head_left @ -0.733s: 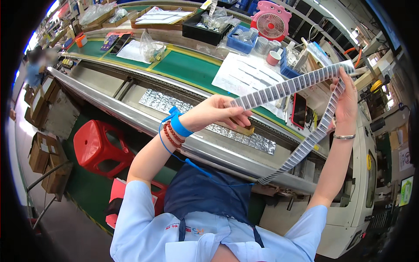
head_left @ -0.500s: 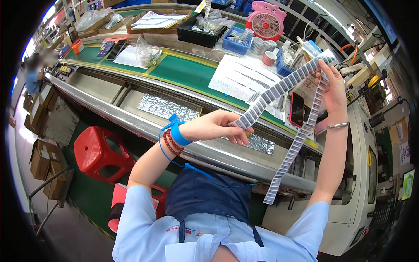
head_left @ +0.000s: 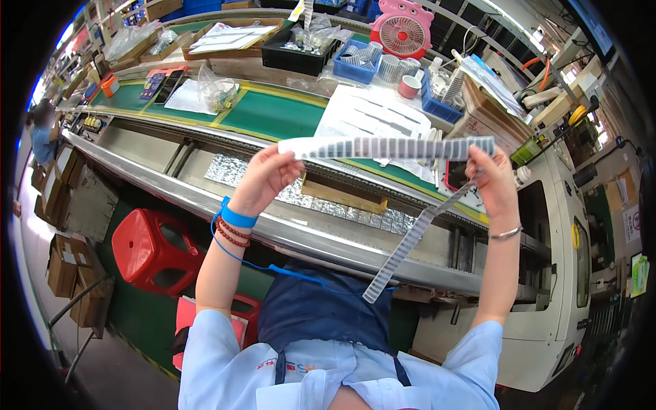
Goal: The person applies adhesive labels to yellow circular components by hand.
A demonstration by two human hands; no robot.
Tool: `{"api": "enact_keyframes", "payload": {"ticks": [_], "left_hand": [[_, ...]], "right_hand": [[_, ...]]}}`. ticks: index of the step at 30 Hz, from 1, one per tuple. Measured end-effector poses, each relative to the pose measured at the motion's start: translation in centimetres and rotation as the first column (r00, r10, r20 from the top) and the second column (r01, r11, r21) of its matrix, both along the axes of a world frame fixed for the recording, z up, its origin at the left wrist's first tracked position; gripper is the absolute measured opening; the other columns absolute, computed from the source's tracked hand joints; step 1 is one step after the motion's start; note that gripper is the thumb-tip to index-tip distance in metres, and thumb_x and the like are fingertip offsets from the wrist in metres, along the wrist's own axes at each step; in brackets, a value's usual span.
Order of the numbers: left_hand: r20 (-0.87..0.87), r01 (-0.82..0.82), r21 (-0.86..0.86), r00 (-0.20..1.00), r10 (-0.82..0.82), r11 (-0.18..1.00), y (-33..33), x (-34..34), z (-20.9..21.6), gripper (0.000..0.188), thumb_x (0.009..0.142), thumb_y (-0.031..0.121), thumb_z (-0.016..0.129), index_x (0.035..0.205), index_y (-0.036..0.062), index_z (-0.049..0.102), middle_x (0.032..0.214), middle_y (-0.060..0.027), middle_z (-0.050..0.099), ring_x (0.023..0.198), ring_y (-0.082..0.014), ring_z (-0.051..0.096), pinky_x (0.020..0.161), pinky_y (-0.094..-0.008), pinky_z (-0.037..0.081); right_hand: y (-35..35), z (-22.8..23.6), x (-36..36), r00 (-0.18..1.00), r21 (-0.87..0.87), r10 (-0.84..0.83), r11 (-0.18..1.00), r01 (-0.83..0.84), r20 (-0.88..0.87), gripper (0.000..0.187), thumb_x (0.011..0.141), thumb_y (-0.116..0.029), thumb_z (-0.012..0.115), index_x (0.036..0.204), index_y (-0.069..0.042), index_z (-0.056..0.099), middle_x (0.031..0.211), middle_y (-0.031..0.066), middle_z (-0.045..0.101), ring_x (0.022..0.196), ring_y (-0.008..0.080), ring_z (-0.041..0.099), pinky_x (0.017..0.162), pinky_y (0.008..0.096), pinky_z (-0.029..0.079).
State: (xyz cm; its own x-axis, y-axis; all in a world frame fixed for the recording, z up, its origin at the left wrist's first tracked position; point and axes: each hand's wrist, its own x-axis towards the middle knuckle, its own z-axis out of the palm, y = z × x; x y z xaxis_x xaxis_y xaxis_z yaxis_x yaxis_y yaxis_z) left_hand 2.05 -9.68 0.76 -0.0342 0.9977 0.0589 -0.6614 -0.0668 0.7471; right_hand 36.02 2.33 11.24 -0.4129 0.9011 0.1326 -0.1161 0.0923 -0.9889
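A long strip of labels [head_left: 403,148], pale with grey rectangular segments, stretches almost level between my two hands above the bench. My left hand [head_left: 261,181] pinches its left end between thumb and fingers. Further right, my right hand [head_left: 493,181] grips the strip near its other side. From there a loose tail hangs slantwise down and left, ending over the metal rail [head_left: 321,229] near my lap. A blue band with a cord and red beads circle my left wrist; a silver bangle is on my right.
Printed sheets [head_left: 362,113] lie on the green conveyor [head_left: 277,106] behind the strip. Beyond stand blue bins [head_left: 357,63], label rolls [head_left: 391,70], a black tray [head_left: 301,56] and a pink fan [head_left: 403,31]. A red stool [head_left: 140,249] stands at lower left; a light-coloured machine [head_left: 553,321] is on the right.
My left hand has moved left and up, my right slightly left and down. The strip between them has gone from a steep slant to nearly level, and its tail has swung left.
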Motion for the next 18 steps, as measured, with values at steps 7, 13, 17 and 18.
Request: {"api": "enact_keyframes", "payload": {"ticks": [7, 13, 17, 18], "left_hand": [[0.443, -0.089, 0.221, 0.896, -0.018, 0.971, 1.1, 6.8, -1.1, 0.057, 0.084, 0.055, 0.039, 0.100, 0.0020, 0.052, 0.103, -0.0074, 0.054, 0.096, -0.0187, 0.051, 0.087, -0.0331, 0.041], [0.034, -0.154, 0.179, 0.988, 0.150, 0.972, -0.6, 16.7, -1.2, 0.035, 0.092, 0.018, 0.041, 0.123, 0.0003, 0.040, 0.116, -0.0080, 0.049, 0.110, -0.0139, 0.043, 0.095, -0.0286, 0.030], [0.117, -0.170, 0.160, 0.981, 0.152, 0.972, -0.2, 14.9, -0.4, 0.027, 0.092, 0.016, 0.039, 0.112, -0.0003, 0.048, 0.120, -0.0145, 0.048, 0.109, -0.0202, 0.046, 0.095, -0.0341, 0.034], [0.168, -0.209, 0.141, 0.968, 0.185, 0.968, 0.0, 14.1, -0.3, 0.026, 0.091, 0.015, 0.039, 0.111, -0.0001, 0.047, 0.118, -0.0160, 0.049, 0.109, -0.0219, 0.047, 0.095, -0.0351, 0.035]], "right_hand": [[-6.1, -3.7, -4.2, 0.994, -0.096, -0.028, 0.995, 0.018, -0.110, 0.001, 0.077, -0.006, 0.063, 0.078, -0.005, 0.062, 0.071, 0.0027, 0.063, 0.055, 0.0054, 0.055, 0.051, 0.0166, 0.044], [-7.7, -7.1, -6.5, 0.997, -0.169, 0.048, 0.984, -0.056, -0.052, 0.004, 0.078, -0.007, 0.063, 0.079, -0.004, 0.062, 0.069, 0.0010, 0.061, 0.057, 0.0054, 0.056, 0.054, 0.0180, 0.044], [-8.6, -7.2, -5.8, 0.995, -0.141, 0.096, 0.986, -0.093, 0.015, 0.017, 0.085, -0.009, 0.054, 0.099, -0.001, 0.056, 0.084, 0.0050, 0.061, 0.067, 0.0077, 0.057, 0.060, 0.0200, 0.046], [-8.8, -6.9, -5.5, 0.992, -0.141, 0.126, 0.982, -0.122, 0.020, 0.024, 0.087, -0.009, 0.049, 0.109, 0.000, 0.051, 0.090, 0.0067, 0.060, 0.070, 0.0088, 0.057, 0.063, 0.0210, 0.047]]}}
